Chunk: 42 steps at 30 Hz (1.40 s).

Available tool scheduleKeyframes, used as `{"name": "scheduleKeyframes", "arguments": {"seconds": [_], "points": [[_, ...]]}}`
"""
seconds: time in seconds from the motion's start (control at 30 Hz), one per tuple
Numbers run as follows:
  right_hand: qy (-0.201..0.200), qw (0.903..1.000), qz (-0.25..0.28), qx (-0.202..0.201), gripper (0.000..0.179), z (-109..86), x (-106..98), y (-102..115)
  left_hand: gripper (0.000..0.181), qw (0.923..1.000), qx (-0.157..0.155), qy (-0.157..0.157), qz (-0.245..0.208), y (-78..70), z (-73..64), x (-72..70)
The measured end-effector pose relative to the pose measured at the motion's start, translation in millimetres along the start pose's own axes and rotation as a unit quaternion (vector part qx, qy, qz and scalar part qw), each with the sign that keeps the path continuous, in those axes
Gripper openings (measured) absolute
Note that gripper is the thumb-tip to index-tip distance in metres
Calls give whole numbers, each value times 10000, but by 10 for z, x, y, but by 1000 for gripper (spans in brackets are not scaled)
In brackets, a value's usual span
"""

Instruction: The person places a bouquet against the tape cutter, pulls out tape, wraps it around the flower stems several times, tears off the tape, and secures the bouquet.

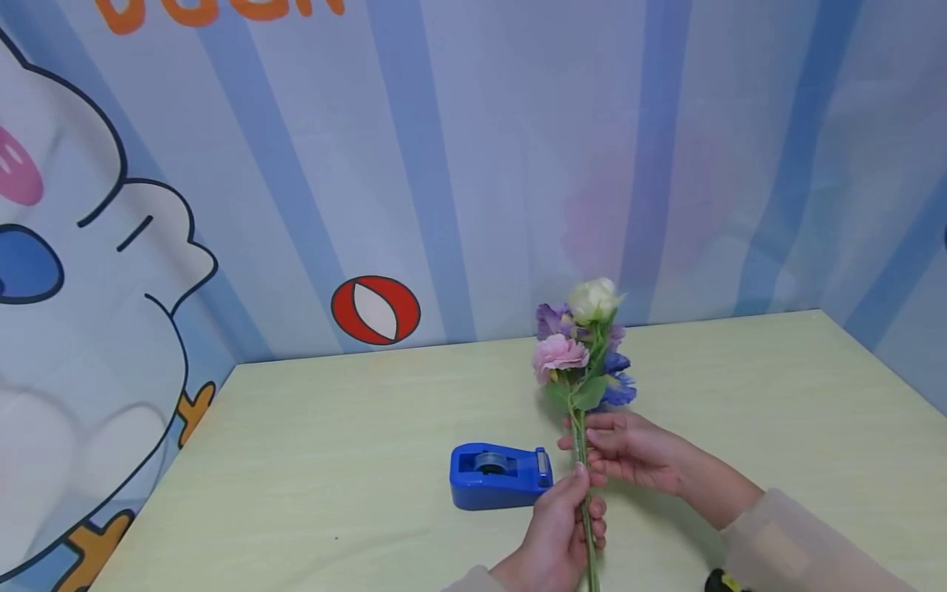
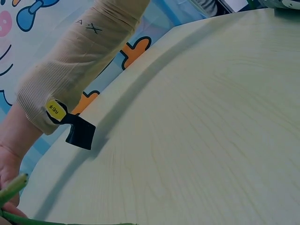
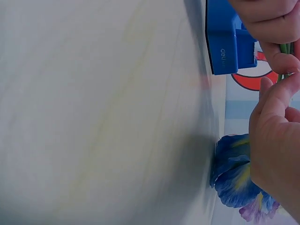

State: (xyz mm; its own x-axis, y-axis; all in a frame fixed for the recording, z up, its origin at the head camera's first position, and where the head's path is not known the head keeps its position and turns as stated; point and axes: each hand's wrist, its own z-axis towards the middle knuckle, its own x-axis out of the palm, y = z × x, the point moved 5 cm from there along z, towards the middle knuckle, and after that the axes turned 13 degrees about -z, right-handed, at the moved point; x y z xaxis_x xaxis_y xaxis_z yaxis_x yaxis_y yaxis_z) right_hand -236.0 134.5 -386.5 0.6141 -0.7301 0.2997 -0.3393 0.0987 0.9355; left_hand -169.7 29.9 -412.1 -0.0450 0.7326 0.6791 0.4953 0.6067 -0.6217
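A small bouquet of flowers (image 1: 561,355) in white, pink, purple and blue stands over the table, blossoms pointing away from me. My left hand (image 1: 556,522) grips the lower part of its green stems, thumb on top. Higher up, just under the leaves, my right hand (image 1: 636,448) pinches the stems, where a shiny strip like clear tape shows. To the left of the stems sits a blue tape dispenser (image 1: 499,485) with a roll in it. The right wrist view shows a blue blossom (image 3: 234,173) beyond the right hand. Cut stem ends (image 2: 14,187) appear in the left wrist view.
The pale wooden table (image 1: 333,460) reaches back to a blue striped cloth wall (image 1: 503,164) with cartoon prints. A black and yellow object (image 1: 721,580) shows at the front edge, below the right sleeve (image 1: 799,534).
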Motion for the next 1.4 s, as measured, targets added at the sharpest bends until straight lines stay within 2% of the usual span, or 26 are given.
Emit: {"name": "scheduleKeyframes", "arguments": {"seconds": [0.23, 0.47, 0.67, 0.8, 0.93, 1.0, 1.07, 1.2, 1.3, 1.4], "points": [[-93, 9999, 110, -21, 40, -9, -11, -11, 23, 9998, -113, -131, -37, 1, 6, -6], [-491, 9984, -249, -93, 45, 33, -26, -80, 22, 9999, 58, -39, -139, 3, 6, 12], [-798, 9966, 141, -151, 53, 34, 31, -155, 19, 9996, 67, -92, -260, 0, -6, 25], [-798, 9966, 156, -155, 57, 25, 52, -174, 21, 9996, 110, -86, -256, 5, -5, 21], [-756, 9971, -29, -65, 56, 10, 63, -167, 24, 9996, 72, -145, -239, 11, -6, 16], [-1027, 9939, -402, 24, 55, 6, 54, -151, 24, 9996, 48, -158, -226, 14, -5, 17], [-1590, 9834, -851, 187, 49, -2, 36, -120, 23, 9996, 49, -164, -217, 19, -2, 20], [-2868, 9434, -1583, 511, 33, -64, 29, -12, 22, 9995, 121, -204, -190, 27, 2, 23], [-3148, 9199, -2225, 721, 30, -110, 91, 74, 21, 9993, 151, -314, -139, 26, -4, 20], [-3006, 8917, -3287, 802, 31, -118, 170, 154, 22, 9985, 157, -519, -36, 15, -3, 13]]}}
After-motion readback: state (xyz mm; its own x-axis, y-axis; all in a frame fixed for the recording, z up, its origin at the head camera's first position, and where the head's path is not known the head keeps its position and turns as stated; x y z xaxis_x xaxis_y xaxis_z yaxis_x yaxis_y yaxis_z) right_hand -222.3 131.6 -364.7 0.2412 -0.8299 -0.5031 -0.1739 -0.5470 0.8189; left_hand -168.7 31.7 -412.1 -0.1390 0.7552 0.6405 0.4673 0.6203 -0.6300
